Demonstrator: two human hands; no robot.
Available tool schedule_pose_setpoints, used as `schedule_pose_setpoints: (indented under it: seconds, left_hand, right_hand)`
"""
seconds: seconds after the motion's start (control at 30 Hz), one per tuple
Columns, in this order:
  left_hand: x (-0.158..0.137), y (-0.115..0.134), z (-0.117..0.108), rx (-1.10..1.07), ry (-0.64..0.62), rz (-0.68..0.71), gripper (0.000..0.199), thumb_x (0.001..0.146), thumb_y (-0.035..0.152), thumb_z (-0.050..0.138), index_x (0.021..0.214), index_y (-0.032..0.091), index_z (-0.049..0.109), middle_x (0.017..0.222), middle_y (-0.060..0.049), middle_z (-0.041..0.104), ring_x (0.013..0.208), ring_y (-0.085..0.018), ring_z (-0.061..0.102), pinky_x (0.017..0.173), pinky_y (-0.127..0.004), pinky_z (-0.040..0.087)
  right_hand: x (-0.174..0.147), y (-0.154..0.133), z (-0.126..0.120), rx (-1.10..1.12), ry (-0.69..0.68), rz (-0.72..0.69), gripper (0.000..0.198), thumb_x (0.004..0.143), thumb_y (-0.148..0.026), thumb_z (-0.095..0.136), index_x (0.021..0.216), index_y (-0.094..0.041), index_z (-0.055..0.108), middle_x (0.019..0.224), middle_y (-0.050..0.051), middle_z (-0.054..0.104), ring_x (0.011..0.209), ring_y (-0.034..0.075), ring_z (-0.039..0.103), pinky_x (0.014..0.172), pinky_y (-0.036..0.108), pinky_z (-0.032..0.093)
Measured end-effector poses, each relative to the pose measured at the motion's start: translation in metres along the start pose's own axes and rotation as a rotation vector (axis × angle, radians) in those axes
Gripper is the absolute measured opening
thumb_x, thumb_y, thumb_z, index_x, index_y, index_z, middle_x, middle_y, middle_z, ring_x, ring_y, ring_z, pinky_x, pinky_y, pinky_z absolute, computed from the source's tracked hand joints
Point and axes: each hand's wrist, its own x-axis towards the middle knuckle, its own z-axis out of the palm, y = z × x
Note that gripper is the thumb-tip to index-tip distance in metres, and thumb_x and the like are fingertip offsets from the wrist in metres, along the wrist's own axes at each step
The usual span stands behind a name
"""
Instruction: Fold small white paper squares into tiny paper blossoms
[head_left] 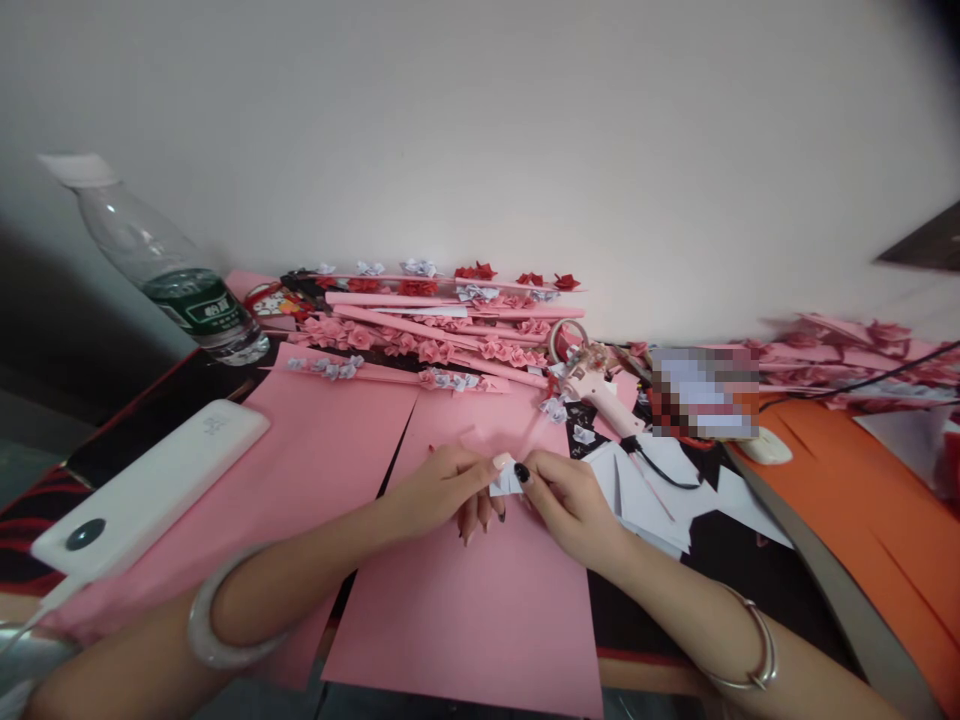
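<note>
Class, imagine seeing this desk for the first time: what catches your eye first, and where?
Probably the left hand and right hand, pinching a small white paper over a pink sheet near the centre. Next come the paper flowers lying along the wall and the green-labelled plastic bottle at far left.

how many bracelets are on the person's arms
2: a thick, pale bracelet around the left forearm and a thin, silver-coloured bracelet around the right forearm. Any farther up, beyond the picture's edge, would be hidden.
</note>
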Motion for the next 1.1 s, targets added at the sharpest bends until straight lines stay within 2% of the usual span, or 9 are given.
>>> schedule_pose_setpoints:
  seconds: [0.37,1.1]
  left_hand:
    - [-0.0027,0.0022,0.0027,0.079,0.034,0.015,0.044,0.083,0.049,0.045,0.064,0.011,0.056,0.05,0.002,0.052,0.036,-0.005,0.048,0.036,-0.015,0.039]
    - [-0.0048,0.0076,0.0031,0.211,0.047,0.014,0.037,0.083,0.042,0.048,0.063,0.012,0.057,0.05,0.002,0.053,0.036,-0.006,0.047,0.037,-0.016,0.038]
  right_hand:
    - [-0.0003,-0.0004,0.0002,0.011,0.003,0.008,0.023,0.089,-0.02,0.038,0.067,-0.018,0.044,0.059,-0.002,0.044,0.053,0.009,0.042,0.051,0.021,0.033]
    - [-0.0015,0.0006,0.0006,0.03,-0.012,0.013,0.025,0.09,-0.02,0.038,0.066,-0.018,0.042,0.057,-0.003,0.041,0.05,0.008,0.038,0.05,0.021,0.03]
